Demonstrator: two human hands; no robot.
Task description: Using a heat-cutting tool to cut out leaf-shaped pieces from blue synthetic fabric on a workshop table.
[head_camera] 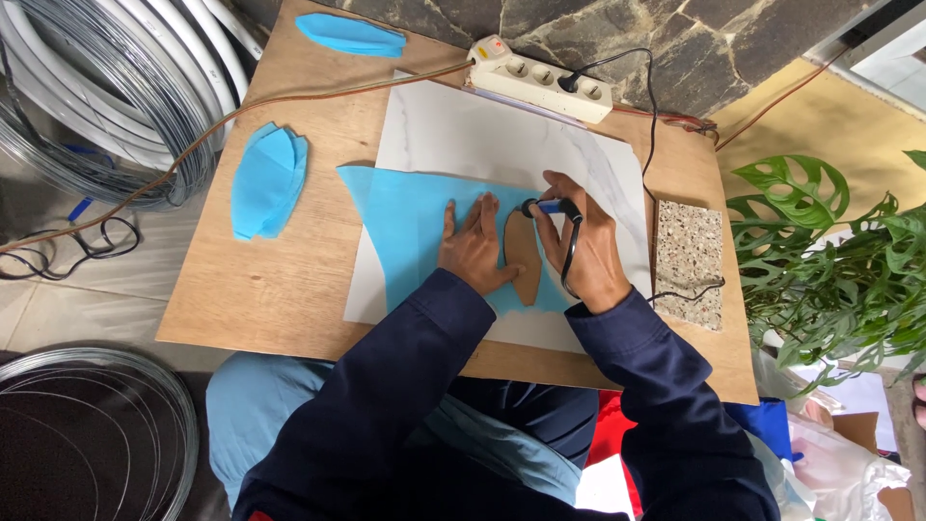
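While the left hand (473, 249) lies flat, fingers spread, pressing a brown template (524, 255) onto the blue sheet (410, 227), the right hand (586, 253) is closed around a corded tool (548, 205) at the template's top edge. Sheet and template lie on a white slab (463, 135) on the wooden worktop (280, 280).

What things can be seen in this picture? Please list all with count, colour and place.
wooden board: 1, light brown, centre
white sheet: 1, on board
blue sheet: 1, on white sheet
brown template: 1, on blue sheet
cut blue pieces: 2 piles, board left and top
power strip: 1, cream, top
speckled tile: 1, right
wire coils: grey, left
plant: green, right
corded tool: 1, in right hand
left hand: pressing template
right hand: gripping tool
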